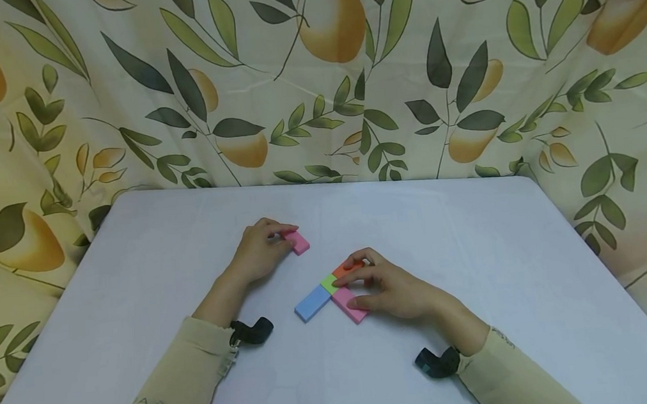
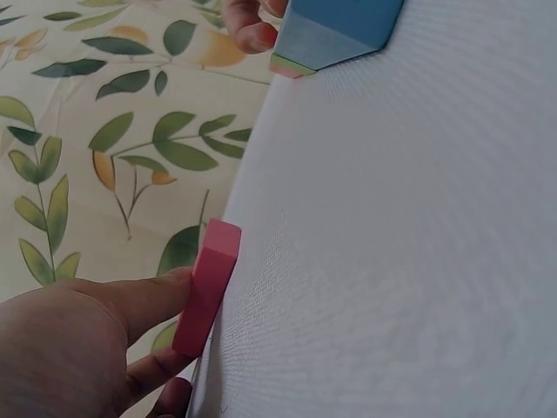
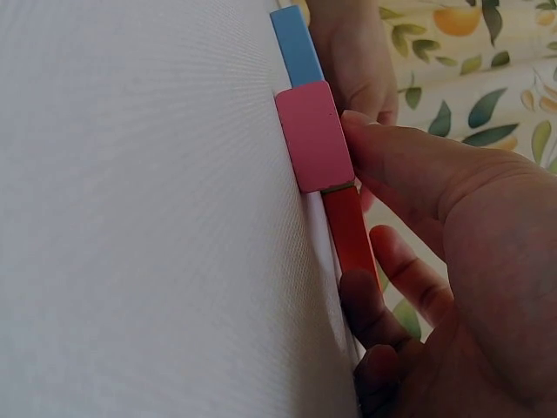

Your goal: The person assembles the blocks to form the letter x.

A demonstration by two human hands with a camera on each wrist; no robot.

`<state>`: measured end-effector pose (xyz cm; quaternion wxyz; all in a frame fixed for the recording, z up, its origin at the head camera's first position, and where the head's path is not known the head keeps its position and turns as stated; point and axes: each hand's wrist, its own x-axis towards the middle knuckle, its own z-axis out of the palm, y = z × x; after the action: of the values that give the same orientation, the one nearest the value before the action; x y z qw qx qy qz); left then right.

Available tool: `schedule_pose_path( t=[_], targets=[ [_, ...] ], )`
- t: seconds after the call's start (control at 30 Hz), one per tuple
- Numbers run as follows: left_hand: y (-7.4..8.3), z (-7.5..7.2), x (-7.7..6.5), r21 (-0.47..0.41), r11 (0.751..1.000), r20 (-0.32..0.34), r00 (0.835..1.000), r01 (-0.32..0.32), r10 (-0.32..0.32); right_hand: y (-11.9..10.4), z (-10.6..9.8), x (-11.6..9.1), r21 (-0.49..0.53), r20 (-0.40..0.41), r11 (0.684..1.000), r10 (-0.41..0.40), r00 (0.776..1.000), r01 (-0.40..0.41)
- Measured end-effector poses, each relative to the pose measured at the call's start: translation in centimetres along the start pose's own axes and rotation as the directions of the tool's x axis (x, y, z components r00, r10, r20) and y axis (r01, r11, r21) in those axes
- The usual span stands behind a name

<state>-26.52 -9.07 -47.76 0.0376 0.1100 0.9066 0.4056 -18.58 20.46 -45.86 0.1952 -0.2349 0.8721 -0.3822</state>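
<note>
Near the middle of the table in the head view, my left hand (image 1: 261,249) pinches a pink block (image 1: 299,242) between thumb and fingers. The left wrist view shows this pink block (image 2: 209,283) against the fingertips. To the right, my right hand (image 1: 397,285) has its fingers bent over a group of flat blocks. Its thumb is on a second pink block (image 1: 349,306), the index finger by a small green block (image 1: 328,284), another fingertip on an orange block (image 1: 341,270). A blue block (image 1: 312,304) extends from the green one toward the lower left.
A white-covered table (image 1: 446,217) spreads under both hands. Behind it hangs a curtain (image 1: 305,120) printed with fruit and leaves. A black wrist camera (image 1: 254,331) sits at the left sleeve, and another black camera (image 1: 437,363) at the right sleeve.
</note>
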Motion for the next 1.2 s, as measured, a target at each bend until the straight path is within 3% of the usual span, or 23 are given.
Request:
schedule_pose_path(
  t=[0.67, 1.2],
  targets=[
    [-0.27, 0.09, -0.02, -0.002, 1.0, 0.003, 1.0, -0.011, 0.011, -0.14, -0.05, -0.05, 0.009, 0.002, 1.0, -0.011, 1.0, 0.011],
    [-0.15, 0.11, -0.03, -0.057, 0.998, 0.016, 1.0, -0.009, 0.01, -0.3, -0.07, -0.03, 0.008, 0.001, 1.0, -0.017, 1.0, 0.017]
  ],
)
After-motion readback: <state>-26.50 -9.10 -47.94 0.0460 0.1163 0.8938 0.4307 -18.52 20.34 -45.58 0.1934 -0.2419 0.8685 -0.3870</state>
